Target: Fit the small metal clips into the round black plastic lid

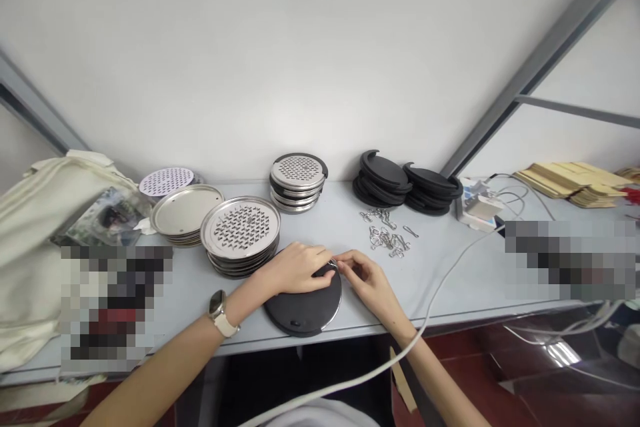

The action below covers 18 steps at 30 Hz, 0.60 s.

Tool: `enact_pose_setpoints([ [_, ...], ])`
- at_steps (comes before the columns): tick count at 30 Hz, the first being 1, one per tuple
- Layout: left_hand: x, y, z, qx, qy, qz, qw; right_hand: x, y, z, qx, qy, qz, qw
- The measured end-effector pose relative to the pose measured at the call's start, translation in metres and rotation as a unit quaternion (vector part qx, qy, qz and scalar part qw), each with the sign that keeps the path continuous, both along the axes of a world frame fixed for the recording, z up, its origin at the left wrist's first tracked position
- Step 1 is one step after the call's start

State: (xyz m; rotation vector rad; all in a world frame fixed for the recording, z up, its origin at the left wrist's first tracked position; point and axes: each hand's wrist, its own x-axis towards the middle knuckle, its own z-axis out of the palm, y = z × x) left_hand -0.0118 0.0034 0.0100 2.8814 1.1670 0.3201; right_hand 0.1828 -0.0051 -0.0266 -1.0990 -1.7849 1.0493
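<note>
A round black disc (306, 310) with a shiny metal rim lies on the table near its front edge. My left hand (299, 268) is laid over its upper part, gripping it with thumb and fingers by the far right edge. At that edge is a small metal snap hook (333, 263), and my right hand (369, 281) pinches it between thumb and forefinger. The fingertips partly hide the hook. Beyond my right hand, several loose metal snap hooks (387, 238) lie scattered. Just left of the disc stands a stack of round metal grater plates (241, 228).
Plain metal discs (186, 210) are stacked at the left, and graters with black rims (299, 172) stand at the back. Black round holders (383, 177) are piled back right. A white cable (440, 290) crosses over my right forearm. Yellow envelopes (570, 180) lie far right.
</note>
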Motion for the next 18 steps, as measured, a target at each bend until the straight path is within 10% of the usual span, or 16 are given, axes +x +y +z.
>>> enact_pose_setpoints([
  [18, 0.0002, -0.0039, 0.0028, 0.013, 0.000, -0.003, 1.000, -0.0004, -0.0049, 0.0028, 0.055, -0.053, 0.040, 0.996],
])
